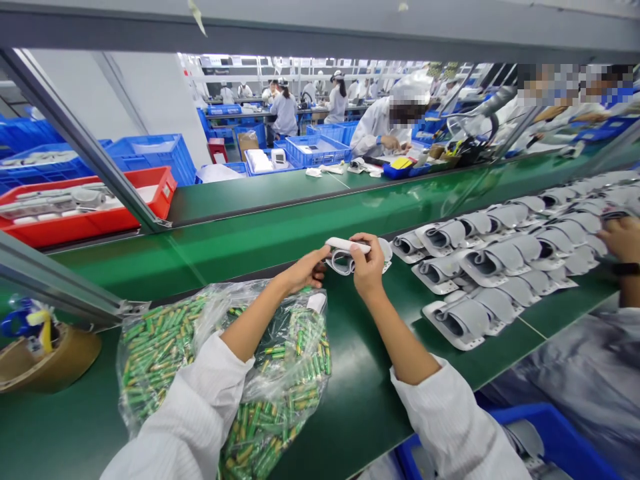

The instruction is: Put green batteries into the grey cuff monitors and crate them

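Both my hands hold one white device with a grey rolled cuff over the green belt. My left hand pinches its left end, fingers closed. My right hand grips its top right part, fingers curled around it. Under my left forearm lies a clear plastic bag of green batteries. To the right, several more white devices with grey cuffs lie in rows on the belt.
A co-worker's hand reaches over the devices at the right edge. A red bin and blue crates stand behind the belt at left. A tape roll sits at far left. A blue crate is below right.
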The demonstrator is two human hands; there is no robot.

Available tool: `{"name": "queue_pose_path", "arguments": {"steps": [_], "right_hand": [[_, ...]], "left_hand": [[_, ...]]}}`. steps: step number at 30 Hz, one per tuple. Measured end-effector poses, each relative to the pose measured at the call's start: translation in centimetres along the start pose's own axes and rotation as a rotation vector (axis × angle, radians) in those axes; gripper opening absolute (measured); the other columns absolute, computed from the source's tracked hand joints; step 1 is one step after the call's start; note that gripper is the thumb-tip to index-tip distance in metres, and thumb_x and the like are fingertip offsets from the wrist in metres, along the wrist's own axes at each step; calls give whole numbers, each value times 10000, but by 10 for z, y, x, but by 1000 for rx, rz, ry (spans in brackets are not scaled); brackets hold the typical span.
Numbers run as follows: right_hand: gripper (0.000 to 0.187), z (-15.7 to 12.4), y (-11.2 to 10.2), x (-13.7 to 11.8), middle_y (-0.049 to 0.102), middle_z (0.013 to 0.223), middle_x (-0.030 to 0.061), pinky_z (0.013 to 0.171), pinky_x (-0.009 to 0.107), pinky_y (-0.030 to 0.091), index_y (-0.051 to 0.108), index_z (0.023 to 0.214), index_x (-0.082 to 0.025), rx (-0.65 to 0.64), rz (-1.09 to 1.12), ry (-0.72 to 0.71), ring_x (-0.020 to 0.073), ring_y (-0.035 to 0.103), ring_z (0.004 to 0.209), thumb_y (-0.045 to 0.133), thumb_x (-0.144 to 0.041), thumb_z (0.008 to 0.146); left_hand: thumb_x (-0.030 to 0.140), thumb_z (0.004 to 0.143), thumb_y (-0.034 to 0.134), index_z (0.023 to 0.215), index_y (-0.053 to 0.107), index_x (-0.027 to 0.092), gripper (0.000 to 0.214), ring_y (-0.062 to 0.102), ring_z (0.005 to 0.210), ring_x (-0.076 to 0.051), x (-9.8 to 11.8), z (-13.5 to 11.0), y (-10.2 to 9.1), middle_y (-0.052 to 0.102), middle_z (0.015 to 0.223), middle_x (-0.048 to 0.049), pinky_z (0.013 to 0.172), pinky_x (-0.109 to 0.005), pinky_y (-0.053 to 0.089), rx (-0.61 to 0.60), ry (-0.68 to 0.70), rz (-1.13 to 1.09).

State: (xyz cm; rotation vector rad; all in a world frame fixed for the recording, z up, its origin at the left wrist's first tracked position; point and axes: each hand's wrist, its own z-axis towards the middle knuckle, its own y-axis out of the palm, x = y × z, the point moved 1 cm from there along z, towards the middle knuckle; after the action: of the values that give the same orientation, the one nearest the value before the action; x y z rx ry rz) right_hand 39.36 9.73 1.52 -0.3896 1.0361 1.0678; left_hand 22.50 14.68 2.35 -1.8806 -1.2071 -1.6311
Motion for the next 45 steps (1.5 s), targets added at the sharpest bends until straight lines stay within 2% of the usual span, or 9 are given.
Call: {"name": "queue_pose_path", "arguments": {"steps": [4, 8, 12, 18, 22, 29, 36, 41, 45], "right_hand": [[261, 2, -7, -9, 662, 928, 16, 794, 338, 501, 704, 985, -231, -128, -56, -18, 195, 574, 821, 760, -432, 828], [298, 4, -7, -3, 687, 914, 15, 793, 335, 515, 726, 960, -230, -160, -25, 0, 202, 602, 842, 743, -499, 835], [434, 5, -3, 17, 624, 739, -36, 573, 272, 471, 710, 937, -223, -145, 15, 275, 153, 539, 623, 671, -653, 893], [495, 10, -8, 20, 678, 827, -5, 564, 283, 510, 720, 1013, -212, -155, 43, 361, 160, 591, 639, 652, -695, 927], [164, 8, -18, 8, 717, 1098, 101, 822, 403, 572, 731, 1075, -224, -155, -457, 80, 244, 672, 866, 621, -304, 984], [304, -6, -25, 37, 690, 1149, 200, 849, 447, 540, 761, 1052, -191, -527, -1194, 64, 332, 680, 1012, 559, -39, 884], [109, 1, -20, 33, 686, 977, 123, 918, 452, 541, 707, 978, -202, -335, -812, -16, 275, 647, 913, 614, -185, 923], [253, -4, 0, -7, 726, 1068, 59, 792, 366, 581, 692, 1177, -240, -6, -222, -15, 184, 670, 774, 680, -377, 964], [252, -17, 13, -18, 769, 1055, 49, 833, 361, 605, 754, 1094, -256, -58, -44, 2, 190, 723, 846, 791, -415, 902]], "left_hand": [[738, 715, 876, 1130, 610, 224, 712, 423, 611, -95, -17, 5, -5, 469, 806, 38, 496, -184, 392, -254, 2, -51], [651, 740, 907, 1237, 628, 197, 729, 417, 625, -91, -15, 5, -12, 450, 812, 35, 477, -173, 380, -269, 65, 35], [653, 718, 914, 1250, 626, 211, 749, 426, 614, -90, -9, 4, -19, 440, 792, 51, 501, -185, 415, -239, 93, 31], [808, 787, 746, 952, 649, 160, 676, 435, 554, -112, -7, 9, -20, 497, 678, 8, 477, -218, 388, -162, -27, -68], [563, 927, 672, 769, 511, 193, 434, 292, 470, -69, -9, 13, -20, 389, 606, 40, 418, -151, 204, -79, -58, -312], [212, 909, 608, 845, 604, 133, 102, 212, 455, -24, -14, 14, -18, 646, 758, -61, 394, -130, 138, 95, 39, -342], [164, 841, 716, 1092, 636, 125, 266, 298, 494, -19, -17, 17, -17, 775, 1122, -200, 423, -143, 199, 118, 102, -329], [138, 802, 774, 1374, 431, 256, 677, 494, 560, -58, -19, 19, -14, 751, 1028, -74, 513, -153, 338, 282, 152, -323], [164, 759, 804, 1425, 361, 345, 820, 579, 605, -84, -22, 19, -12, 655, 929, 44, 560, -178, 411, 298, 260, -195]]}}
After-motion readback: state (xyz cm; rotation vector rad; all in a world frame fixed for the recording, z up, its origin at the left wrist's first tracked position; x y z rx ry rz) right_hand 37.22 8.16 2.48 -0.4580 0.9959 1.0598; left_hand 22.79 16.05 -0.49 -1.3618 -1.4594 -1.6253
